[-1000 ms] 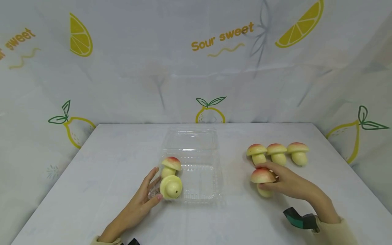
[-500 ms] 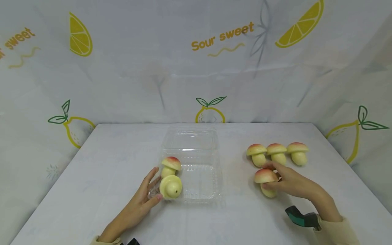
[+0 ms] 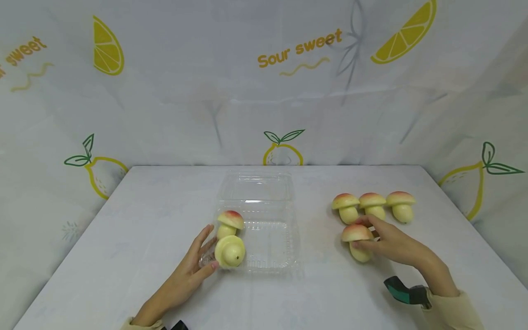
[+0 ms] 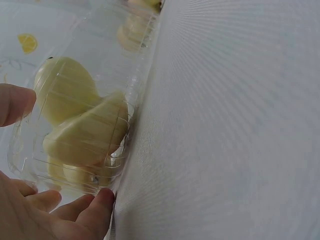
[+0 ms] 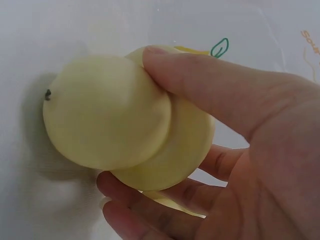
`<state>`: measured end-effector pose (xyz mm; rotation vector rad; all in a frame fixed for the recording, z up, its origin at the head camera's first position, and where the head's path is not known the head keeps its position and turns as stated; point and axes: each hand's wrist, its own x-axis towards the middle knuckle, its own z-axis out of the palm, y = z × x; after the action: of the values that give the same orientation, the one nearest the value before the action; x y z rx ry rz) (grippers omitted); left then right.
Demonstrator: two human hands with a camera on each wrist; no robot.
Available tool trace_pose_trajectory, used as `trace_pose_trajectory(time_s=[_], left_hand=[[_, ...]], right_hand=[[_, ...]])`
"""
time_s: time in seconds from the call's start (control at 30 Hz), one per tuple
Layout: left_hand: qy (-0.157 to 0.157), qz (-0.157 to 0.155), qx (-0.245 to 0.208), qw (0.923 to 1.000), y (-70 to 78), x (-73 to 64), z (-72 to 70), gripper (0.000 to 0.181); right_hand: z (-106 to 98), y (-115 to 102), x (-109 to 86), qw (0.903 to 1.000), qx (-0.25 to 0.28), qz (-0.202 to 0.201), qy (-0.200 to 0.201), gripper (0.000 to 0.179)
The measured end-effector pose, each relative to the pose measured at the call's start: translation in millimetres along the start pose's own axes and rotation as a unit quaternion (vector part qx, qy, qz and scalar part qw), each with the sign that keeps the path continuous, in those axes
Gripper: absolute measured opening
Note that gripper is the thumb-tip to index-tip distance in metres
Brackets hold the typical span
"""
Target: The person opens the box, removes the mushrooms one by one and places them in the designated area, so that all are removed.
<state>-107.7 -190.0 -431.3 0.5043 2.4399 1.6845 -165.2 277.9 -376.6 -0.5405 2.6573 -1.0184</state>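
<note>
My right hand [image 3: 387, 243] holds a toy mushroom [image 3: 356, 233] with a red-tinged cap and pale yellow stem, close over the table. In the right wrist view the thumb lies on the mushroom [image 5: 105, 112] from above, with the fingers beneath its cap. My left hand [image 3: 191, 266] rests at the left end of a clear plastic clamshell box [image 3: 268, 263], fingers along the side and thumb at the near corner. Inside that end are two mushrooms, one upright [image 3: 230, 224] and one stem toward me [image 3: 229, 252]. Through the plastic wall, the left wrist view shows mushrooms [image 4: 85, 135] beside the fingers.
Three more mushrooms [image 3: 372, 206] stand in a row just beyond my right hand. The box's lid [image 3: 260, 187] lies folded back, away from me. A lemon-print cloth [image 3: 198, 91] hangs behind the white-covered table [image 3: 165, 197].
The right hand has shifted slightly to the right and then a little away from me with its mushroom. My left hand and the box stay where they were.
</note>
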Motion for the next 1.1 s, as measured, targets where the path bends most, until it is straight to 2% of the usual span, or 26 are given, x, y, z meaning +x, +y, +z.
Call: trace_pose_trajectory(time_s=[0.4,0.6,1.1], left_hand=[[-0.003,0.006,-0.007,1.0,-1.0,0.5,-0.3,0.078],[-0.003,0.008,-0.006,0.9999,-1.7,0.5,-0.3,0.078],[-0.005,0.007,-0.005,0.9999,-2.5,0.1,-0.5,0.079]], right_hand=[[1,2,1.3,0.9997,-0.02,-0.015,-0.001,0.056],[-3,2,0.1,0.9997,-0.021,-0.009,-0.006,0.061],[-10,-16,-11.6,0.9983,-0.043,-0.008,0.038,0.061]])
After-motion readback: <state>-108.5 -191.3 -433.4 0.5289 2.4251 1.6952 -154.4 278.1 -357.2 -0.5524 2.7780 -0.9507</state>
